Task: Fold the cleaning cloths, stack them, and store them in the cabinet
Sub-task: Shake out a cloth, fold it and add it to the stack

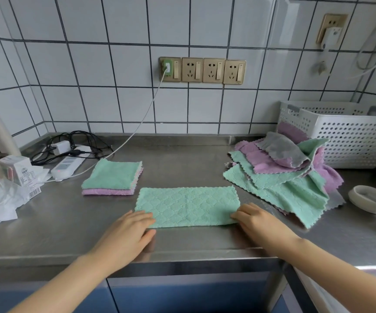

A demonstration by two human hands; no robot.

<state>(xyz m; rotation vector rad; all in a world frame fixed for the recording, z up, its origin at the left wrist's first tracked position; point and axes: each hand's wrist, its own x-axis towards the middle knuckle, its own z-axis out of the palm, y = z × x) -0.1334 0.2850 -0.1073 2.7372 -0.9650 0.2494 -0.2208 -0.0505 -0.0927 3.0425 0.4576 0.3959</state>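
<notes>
Cloth being folded: green cloth (188, 206) lies flat on the steel counter (182, 159) as a long strip, folded once, near the front edge.
Left hand (126, 233): fingers straight, resting flat on the strip's left end, thumb on the counter just below the cloth's near edge.
Right hand (259, 222): fingers loosely bent over the strip's right end, fingertips touching the cloth; whether they pinch the edge I cannot tell.
Folded stack (112, 178): green square on top of a purple one, behind and to the left of the strip, apart from it.
Unfolded pile (281, 175): green, purple and grey cloths heaped loosely to the right, leaning against the white perforated basket (349, 136).
Counter left: power strip (67, 166) with tangled cables, small carton (17, 168), crumpled white wrapping (4, 199).
Wall: row of four sockets (202, 70), a white cable plugged into the leftmost.
</notes>
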